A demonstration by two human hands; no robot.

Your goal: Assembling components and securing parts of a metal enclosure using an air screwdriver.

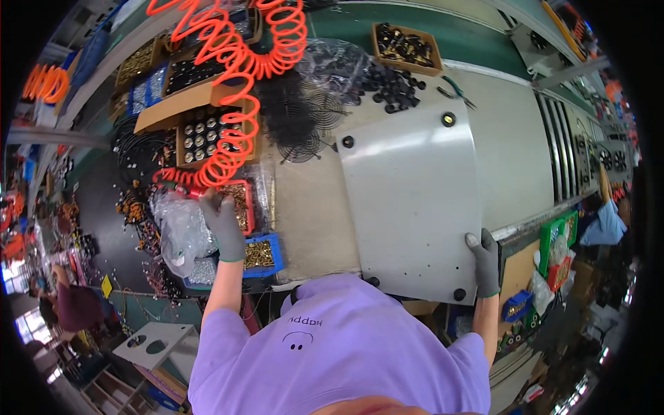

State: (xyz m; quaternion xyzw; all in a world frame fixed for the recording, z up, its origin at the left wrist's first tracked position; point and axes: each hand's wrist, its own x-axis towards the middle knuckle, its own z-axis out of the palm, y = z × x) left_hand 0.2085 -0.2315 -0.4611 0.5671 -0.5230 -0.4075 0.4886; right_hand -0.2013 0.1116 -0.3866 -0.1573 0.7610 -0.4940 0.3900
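Gray-gloved hands work well apart in the head view. The right hand [486, 264] grips the side edge of the metal panel [415, 200], thumb on top, probably to steady it. The left hand [225, 225] is at the red tool [188, 191] on the end of a coiled hose [211, 176]; whether its fingers close around the tool, I cannot tell.

The panel lies flat on the worktop [311, 232], right of the middle, its near end close to the person's body, which likely keeps all of it within reach. Black feet [459, 294] sit near its corners, facing up, so they are easy to get at. A red bin [250, 225] and a blue bin [280, 254] of brass screws stand beside the left arm, presumably for short reaches. Loose black feet [394, 86] lie beyond the panel, near the pliers [453, 88].
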